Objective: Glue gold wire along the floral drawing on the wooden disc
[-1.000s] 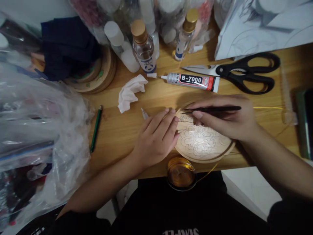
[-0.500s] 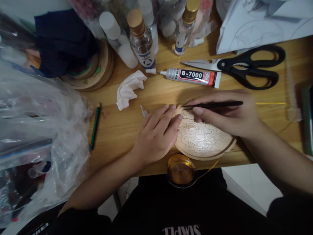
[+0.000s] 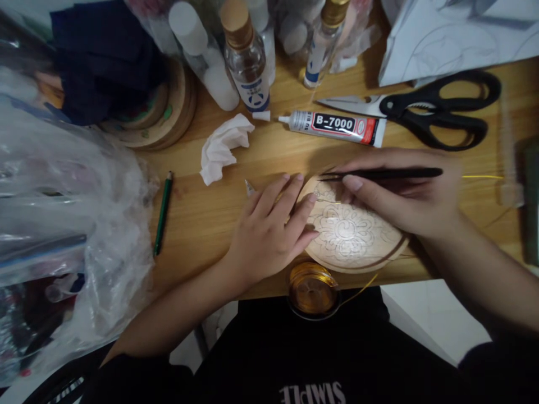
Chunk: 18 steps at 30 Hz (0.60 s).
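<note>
A round wooden board (image 3: 345, 257) with a flower outline drawn on it lies near the table's front edge. My left hand (image 3: 269, 230) rests over its left edge, fingers spread and pressing down. Black tweezers (image 3: 404, 173) are gripped in my right hand (image 3: 425, 199), their tips just above the board's upper left part. A short piece of golden wire (image 3: 330, 202) shows on the drawing between my two hands. Whether the tips pinch anything is too small to tell. Close below the board sits a spool of gold wire (image 3: 314, 289), its loose end running right.
Beyond the board lie a B-7000 glue tube (image 3: 334, 127), black-handled scissors (image 3: 438, 109) and a crumpled tissue (image 3: 223, 148). Bottles (image 3: 248, 62) stand at the back. A green pencil (image 3: 163, 213) and plastic bags (image 3: 113, 235) are on the left; paper (image 3: 458, 42) is at the back right.
My right hand and the tweezers have shifted slightly right across the board. The wire piece shows more plainly, and my left thumb is now visible. The whole view has tilted a little.
</note>
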Each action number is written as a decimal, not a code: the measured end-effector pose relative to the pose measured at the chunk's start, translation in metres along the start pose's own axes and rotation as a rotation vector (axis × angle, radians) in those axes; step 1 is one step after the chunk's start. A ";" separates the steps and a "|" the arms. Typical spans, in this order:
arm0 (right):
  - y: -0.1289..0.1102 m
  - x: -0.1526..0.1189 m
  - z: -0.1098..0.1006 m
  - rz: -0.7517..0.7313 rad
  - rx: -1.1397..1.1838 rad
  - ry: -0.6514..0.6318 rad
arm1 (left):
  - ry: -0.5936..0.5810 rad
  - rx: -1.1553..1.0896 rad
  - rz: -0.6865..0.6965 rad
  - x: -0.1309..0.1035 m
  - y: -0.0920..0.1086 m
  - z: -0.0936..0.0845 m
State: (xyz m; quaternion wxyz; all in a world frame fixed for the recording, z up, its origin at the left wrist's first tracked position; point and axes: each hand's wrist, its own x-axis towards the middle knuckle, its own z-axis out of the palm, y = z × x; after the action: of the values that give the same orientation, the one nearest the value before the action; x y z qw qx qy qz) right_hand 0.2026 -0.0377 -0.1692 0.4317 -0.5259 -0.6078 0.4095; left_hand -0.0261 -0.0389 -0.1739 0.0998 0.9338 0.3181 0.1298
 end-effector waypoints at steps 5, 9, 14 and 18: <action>-0.021 -0.007 -0.008 -0.061 -0.297 0.061 | -0.017 0.014 -0.005 0.001 0.001 -0.002; -0.034 -0.024 -0.005 -0.061 -0.387 -0.024 | 0.004 0.028 0.006 0.002 0.002 -0.002; -0.029 -0.038 0.008 -0.080 -0.372 0.002 | 0.021 0.054 0.003 0.003 0.003 -0.002; -0.028 -0.039 0.016 -0.064 -0.362 0.027 | 0.016 0.052 -0.001 0.003 0.003 -0.003</action>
State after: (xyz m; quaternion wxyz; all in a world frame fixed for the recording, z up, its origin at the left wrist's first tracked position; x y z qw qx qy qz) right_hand 0.1819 -0.0802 -0.1512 0.3511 -0.5807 -0.6822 0.2724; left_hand -0.0227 -0.0393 -0.1697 0.0729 0.9349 0.3225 0.1286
